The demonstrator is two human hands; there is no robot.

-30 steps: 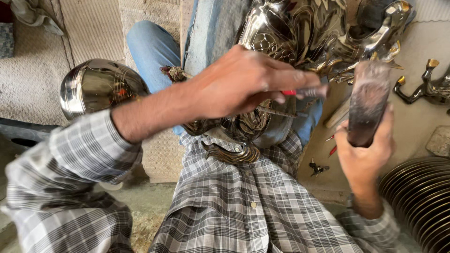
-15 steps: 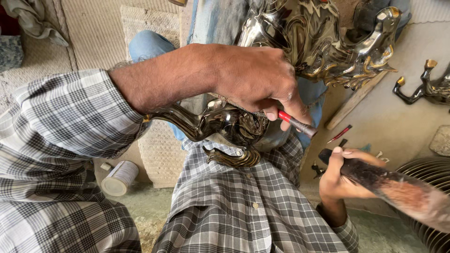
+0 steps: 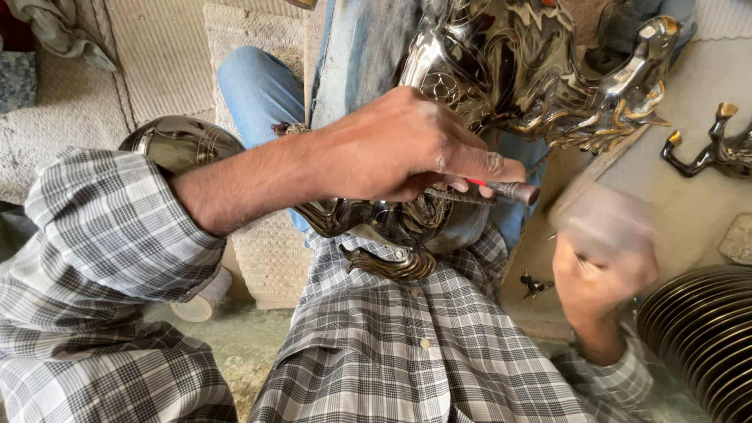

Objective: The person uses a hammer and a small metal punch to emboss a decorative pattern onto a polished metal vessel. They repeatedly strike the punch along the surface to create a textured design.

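Left hand pinches a thin chisel against the polished metal figurine, judged heavy, rigid, slippery; right hand blurred, fingers' state indiscernible.

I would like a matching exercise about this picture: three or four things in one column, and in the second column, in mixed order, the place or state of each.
Things:
1. left hand
2. right hand
3. stack of dark ribbed discs
4. roll of tape

Places or states:
A. on the floor under the left sleeve
B. blurred, gripping a tool at the lower right
C. pinching a thin chisel with a red mark against the shiny metal figure
D. at the right edge, beside the right wrist

Pairs: 1-C, 2-B, 3-D, 4-A
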